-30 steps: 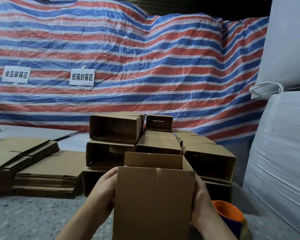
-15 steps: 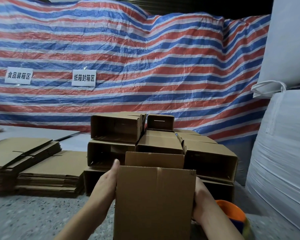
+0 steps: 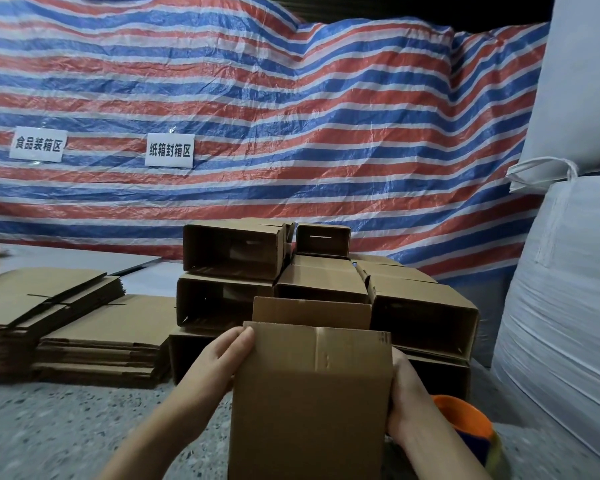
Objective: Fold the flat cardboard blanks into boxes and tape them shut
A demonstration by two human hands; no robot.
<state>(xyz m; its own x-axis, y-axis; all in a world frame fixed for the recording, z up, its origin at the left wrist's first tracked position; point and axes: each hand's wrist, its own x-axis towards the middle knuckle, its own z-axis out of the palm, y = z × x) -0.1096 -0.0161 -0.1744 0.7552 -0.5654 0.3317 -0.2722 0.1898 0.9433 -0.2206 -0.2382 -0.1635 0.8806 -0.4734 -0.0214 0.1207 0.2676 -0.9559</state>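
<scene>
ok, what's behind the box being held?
Behind the held box is a pile of folded open-ended boxes, stacked in tiers. Its lower middle is covered by the box, and the floor behind it cannot be seen.

Lower centre, left hand [image 3: 219, 358] and right hand [image 3: 407, 393] press the sides of an upright cardboard box [image 3: 309, 400]; folded boxes [image 3: 326, 271] stacked behind
</scene>
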